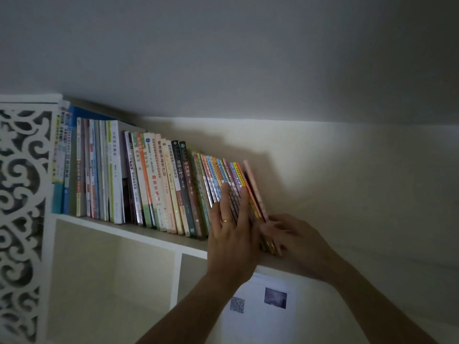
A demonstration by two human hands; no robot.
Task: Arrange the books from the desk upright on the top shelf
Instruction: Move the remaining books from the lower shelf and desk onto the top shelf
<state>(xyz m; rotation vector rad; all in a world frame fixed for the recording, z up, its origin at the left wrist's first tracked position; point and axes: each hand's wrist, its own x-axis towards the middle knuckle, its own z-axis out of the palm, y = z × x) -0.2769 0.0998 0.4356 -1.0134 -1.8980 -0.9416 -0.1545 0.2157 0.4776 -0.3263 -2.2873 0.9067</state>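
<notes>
White paper (260,309) printed with a QR code and a small dark photo is seen nearest, under the top shelf (154,238). Straight fingers of the left hand (232,232) are pressed flat against thin coloured spines (223,177). A pink book (255,188) at the row's end is pinched low down by the right hand (290,238). Farther left, upright spines reading 中国通史 (188,178) and 基础心理学 (179,173) can be read.

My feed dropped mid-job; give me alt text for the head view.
Both hands work at the right end of a row of books on the top shelf: the left hand presses flat on thin colourful spines, the right hand holds the pink end book. The row leans left.
</notes>
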